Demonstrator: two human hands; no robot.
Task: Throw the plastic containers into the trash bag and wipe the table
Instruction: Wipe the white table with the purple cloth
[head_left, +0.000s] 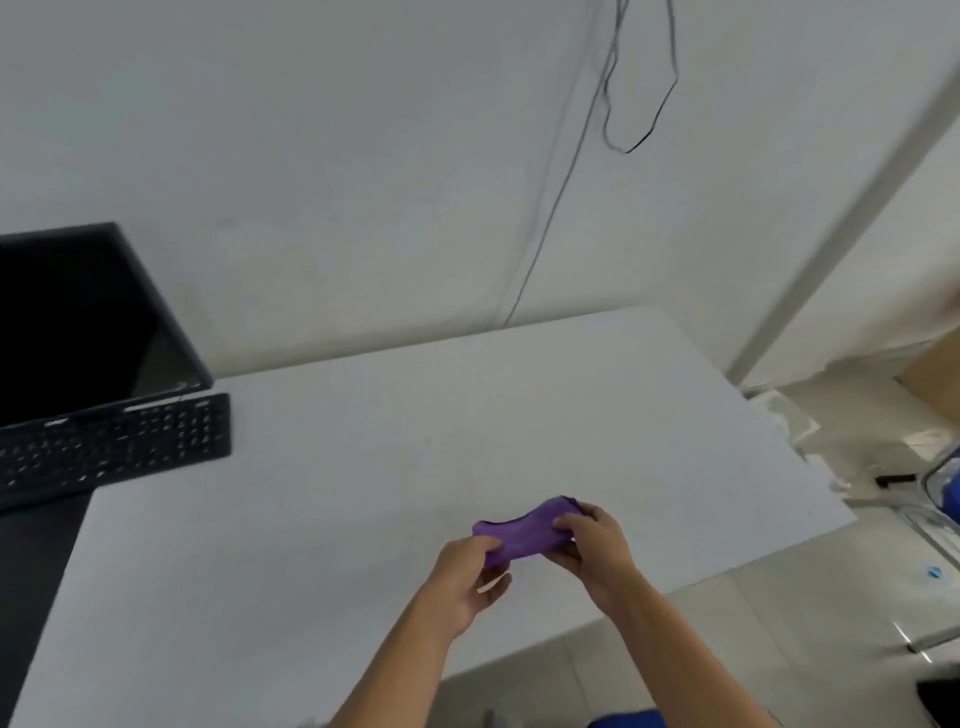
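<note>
A purple cloth (524, 532) is held bunched just above the table (363, 467), near its front edge toward the right corner. The left hand (467, 569) and right hand (592, 545) each pinch one end. Best to fold it into a flat pad before pressing down, then wipe in overlapping strokes away from the keyboard (111, 444).

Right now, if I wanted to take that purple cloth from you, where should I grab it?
Pinch the bare middle of the purple cloth, coming from above or from the far side. The left hand and right hand grip its two ends from the near side, so only the middle stretch is free for your fingers.
</note>
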